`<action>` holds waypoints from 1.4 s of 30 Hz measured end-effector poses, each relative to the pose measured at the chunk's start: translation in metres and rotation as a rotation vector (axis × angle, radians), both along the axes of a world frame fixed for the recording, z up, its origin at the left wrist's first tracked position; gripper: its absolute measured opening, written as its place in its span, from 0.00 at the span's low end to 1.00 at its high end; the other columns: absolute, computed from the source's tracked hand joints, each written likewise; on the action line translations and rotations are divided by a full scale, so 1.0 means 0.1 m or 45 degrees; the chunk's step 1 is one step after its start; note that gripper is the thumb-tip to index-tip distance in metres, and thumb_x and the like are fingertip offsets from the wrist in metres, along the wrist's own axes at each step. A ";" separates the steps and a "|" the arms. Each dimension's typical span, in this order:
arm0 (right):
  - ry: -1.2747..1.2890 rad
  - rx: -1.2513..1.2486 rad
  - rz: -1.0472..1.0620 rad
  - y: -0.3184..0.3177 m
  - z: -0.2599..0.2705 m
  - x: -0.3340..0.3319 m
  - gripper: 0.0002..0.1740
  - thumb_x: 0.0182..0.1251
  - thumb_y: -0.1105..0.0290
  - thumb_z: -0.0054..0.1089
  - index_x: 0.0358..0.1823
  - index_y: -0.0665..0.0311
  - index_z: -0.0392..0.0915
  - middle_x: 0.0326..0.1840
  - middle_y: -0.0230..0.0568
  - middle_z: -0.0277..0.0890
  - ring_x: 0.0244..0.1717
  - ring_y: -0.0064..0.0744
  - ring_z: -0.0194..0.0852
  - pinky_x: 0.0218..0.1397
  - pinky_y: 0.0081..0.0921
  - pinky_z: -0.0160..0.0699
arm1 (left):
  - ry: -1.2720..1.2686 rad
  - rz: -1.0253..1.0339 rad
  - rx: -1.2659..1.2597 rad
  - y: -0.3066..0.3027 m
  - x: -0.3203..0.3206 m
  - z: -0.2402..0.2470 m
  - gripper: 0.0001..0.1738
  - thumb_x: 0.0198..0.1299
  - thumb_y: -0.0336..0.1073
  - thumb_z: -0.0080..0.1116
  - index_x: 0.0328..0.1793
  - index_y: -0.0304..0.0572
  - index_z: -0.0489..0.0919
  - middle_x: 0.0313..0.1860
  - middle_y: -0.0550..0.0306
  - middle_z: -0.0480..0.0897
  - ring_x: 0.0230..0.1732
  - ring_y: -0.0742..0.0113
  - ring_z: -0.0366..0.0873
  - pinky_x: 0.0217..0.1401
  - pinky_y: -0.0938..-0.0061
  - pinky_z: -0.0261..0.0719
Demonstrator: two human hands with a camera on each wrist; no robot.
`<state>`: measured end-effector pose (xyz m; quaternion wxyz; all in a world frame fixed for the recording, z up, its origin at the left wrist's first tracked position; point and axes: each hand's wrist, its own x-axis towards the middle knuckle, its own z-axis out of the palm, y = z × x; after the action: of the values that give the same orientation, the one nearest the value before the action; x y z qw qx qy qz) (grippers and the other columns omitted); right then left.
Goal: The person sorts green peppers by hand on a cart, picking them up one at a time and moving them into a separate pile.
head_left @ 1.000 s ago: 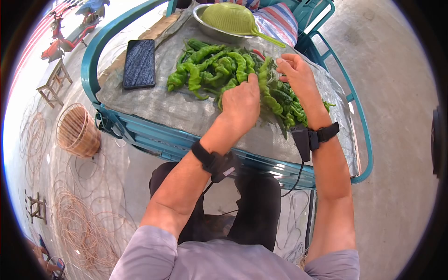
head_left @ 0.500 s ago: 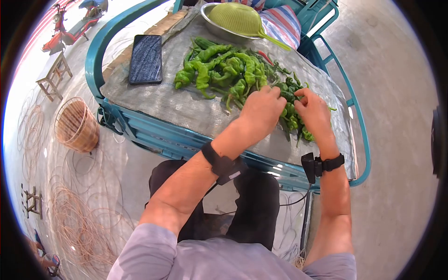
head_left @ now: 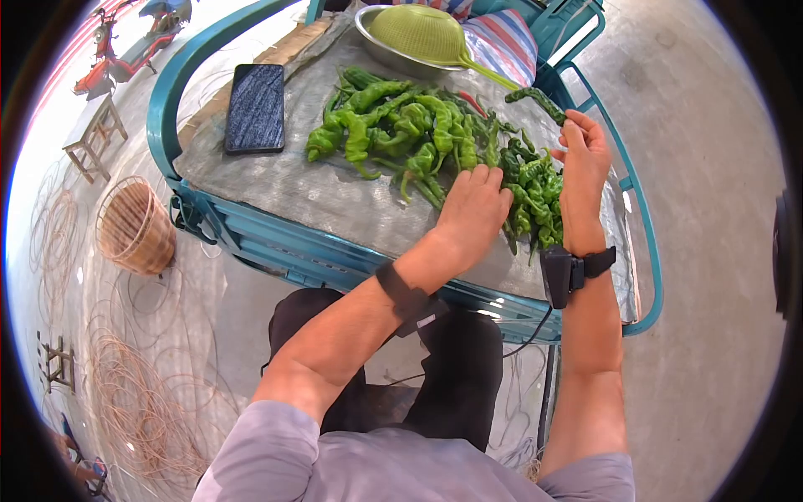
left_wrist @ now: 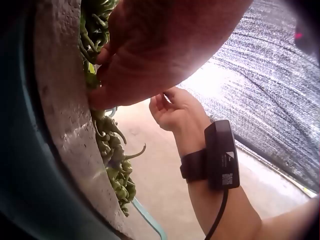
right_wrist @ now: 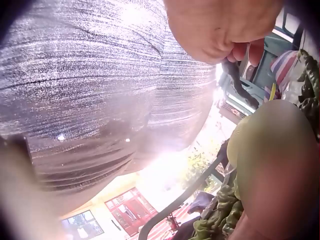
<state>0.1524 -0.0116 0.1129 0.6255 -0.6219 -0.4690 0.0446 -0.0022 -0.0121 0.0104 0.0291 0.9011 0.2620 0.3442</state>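
Note:
My right hand [head_left: 585,171] is raised at the right of the cloth and pinches a slim dark green pepper [head_left: 538,100] by one end. In the right wrist view this pepper [right_wrist: 240,85] hangs out past the fingertips. My left hand [head_left: 473,209] reaches down between two heaps, its fingertips at the peppers; I cannot tell whether it grips one. Left of it lies a heap of large, light green wrinkled peppers [head_left: 410,121]. To its right is a heap of smaller, darker peppers [head_left: 539,192]. A red pepper [head_left: 471,103] lies behind the heaps.
A grey cloth [head_left: 318,197] covers the teal metal cart bed [head_left: 268,247], which has raised side rails. A phone [head_left: 255,109] lies at the left. Behind the peppers stands a metal bowl [head_left: 376,52] with a green strainer [head_left: 418,33] on it. A basket [head_left: 138,226] stands on the floor.
Both hands first moved down and right, coming close together over the peppers. Since then my right hand has lifted away upward with a dark green pepper, while my left stays low at the heaps.

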 end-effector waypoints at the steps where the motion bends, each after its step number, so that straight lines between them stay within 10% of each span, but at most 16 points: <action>1: 0.030 -0.004 0.040 0.07 -0.04 -0.05 0.11 0.74 0.68 0.59 0.51 0.64 0.82 0.37 0.27 0.78 0.35 0.14 0.73 0.34 0.17 0.79 | -0.026 0.009 0.013 0.00 0.00 0.00 0.11 0.57 0.31 0.59 0.47 0.45 0.82 0.48 0.54 0.78 0.53 0.55 0.74 0.53 0.66 0.71; 8: 0.017 -0.414 0.445 0.21 -0.33 -0.32 0.11 0.74 0.66 0.62 0.50 0.63 0.85 0.39 0.28 0.84 0.38 0.17 0.79 0.41 0.20 0.79 | -0.063 -0.045 0.046 0.03 0.00 -0.07 0.12 0.59 0.33 0.58 0.50 0.51 0.82 0.43 0.59 0.79 0.51 0.58 0.74 0.51 0.65 0.69; 21: -0.489 -0.332 0.002 -0.20 -0.43 0.40 0.12 0.68 0.70 0.64 0.52 0.62 0.84 0.45 0.38 0.88 0.45 0.28 0.85 0.51 0.28 0.81 | -0.312 -0.195 -0.019 0.09 -0.05 0.09 0.14 0.56 0.28 0.62 0.48 0.53 0.79 0.41 0.61 0.80 0.45 0.58 0.80 0.46 0.63 0.73; 31: -1.632 -0.680 -0.170 -0.17 -0.50 0.13 0.20 0.60 0.60 0.70 0.54 0.52 0.82 0.45 0.36 0.86 0.54 0.44 0.77 0.62 0.45 0.68 | -0.987 -0.039 -0.196 0.36 -0.33 0.35 0.18 0.56 0.27 0.70 0.51 0.47 0.76 0.43 0.53 0.81 0.45 0.47 0.80 0.48 0.59 0.77; 36: -1.337 -0.668 -0.219 -0.13 -0.48 0.13 0.21 0.62 0.60 0.69 0.56 0.53 0.82 0.45 0.38 0.86 0.52 0.43 0.80 0.63 0.44 0.70 | -0.745 0.256 -0.039 0.65 -0.57 0.19 0.18 0.57 0.35 0.72 0.51 0.46 0.76 0.47 0.57 0.85 0.58 0.51 0.75 0.65 0.54 0.61; 42: -0.420 -0.319 -0.003 0.09 -0.40 0.20 0.20 0.66 0.59 0.68 0.57 0.57 0.81 0.45 0.45 0.87 0.47 0.46 0.86 0.52 0.40 0.81 | -0.685 0.422 -0.031 0.65 -0.58 0.13 0.18 0.58 0.35 0.71 0.52 0.45 0.77 0.46 0.53 0.84 0.57 0.50 0.75 0.62 0.55 0.63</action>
<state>0.1729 -0.0023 0.0726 0.4580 -0.6943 -0.5552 -0.0008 -0.0598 0.0531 0.0239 0.0518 0.7223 0.3923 0.5672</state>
